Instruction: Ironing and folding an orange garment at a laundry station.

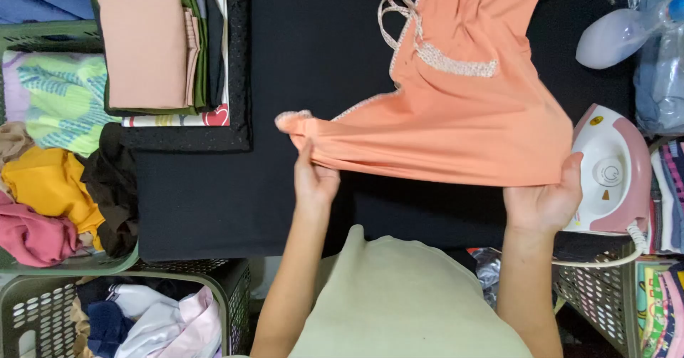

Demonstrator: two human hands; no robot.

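An orange garment [463, 116] with thin straps and pale lace trim lies spread over a black cloth-covered surface [320, 59]. My left hand [313, 180] pinches its near left corner, lifted a little. My right hand [545, 201] grips the near right edge of the same garment, beside a pink and white iron [613, 173].
A stack of folded clothes [153, 44] sits at the back left. A green basket [64, 262] at the left holds crumpled yellow, pink and dark clothes. A grey basket [43, 294] with more laundry stands near left. A pale spray bottle [613, 37] lies at the back right.
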